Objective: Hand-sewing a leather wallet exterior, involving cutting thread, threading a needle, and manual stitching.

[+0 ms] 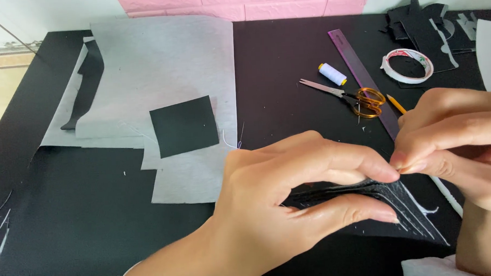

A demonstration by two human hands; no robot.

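**Two hands pinching a folded black piece over a dark worktable**

Head view: the left hand [275, 202] is closing thumb and fingers on a flat, folded stack of black fabric or card layers with white stitch-like marks [378, 204], holding it edge-on so that only a thin gap remains between fingertips and thumb. The stack's long axis is running from the left palm out toward the right, fanning wider and lower past the pinch. The right hand [458, 141] is meeting it right at the left fingertips, its own fingers curled tightly together at the upper edge of the stack; it may be gripping a needle or thread there, but that is too small to tell. The left hand is carrying most of the piece; the right is touching only its near corner.

Beyond the grip, well apart, gold-handled scissors [358, 98], a white thread spool [332, 74], a translucent purple ruler [363, 79] and a roll of tape [408, 65] are lying on the black table surface [286, 60]. Farther off to the left, a black square of material [184, 125] is resting on a pale grey paper sheet [156, 65].
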